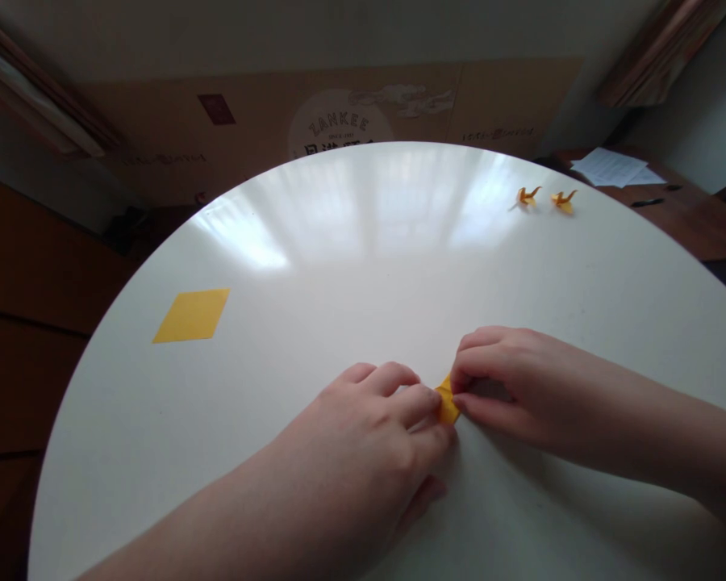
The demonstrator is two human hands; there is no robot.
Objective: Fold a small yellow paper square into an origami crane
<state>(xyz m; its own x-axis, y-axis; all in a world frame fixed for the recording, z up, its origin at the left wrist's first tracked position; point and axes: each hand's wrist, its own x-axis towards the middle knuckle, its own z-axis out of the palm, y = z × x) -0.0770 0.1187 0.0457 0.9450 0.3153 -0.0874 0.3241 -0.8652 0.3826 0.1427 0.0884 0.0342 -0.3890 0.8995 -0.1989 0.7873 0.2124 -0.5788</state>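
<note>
A small folded piece of yellow paper (448,402) is held between my two hands, just above or on the white table (351,315). My left hand (393,428) grips its left side, fingers closed on it and covering much of it. From the right, my right hand (490,375) pinches the paper's right edge between thumb and fingers. Only a narrow yellow strip with a crease shows between the hands. A flat yellow paper square (192,315) lies on the left of the table.
Two small folded yellow paper cranes, a left one (527,196) and a right one (562,199), stand near the far right rim. Beyond the table are a large cardboard panel (266,113) and a brown wooden surface with white papers (617,167).
</note>
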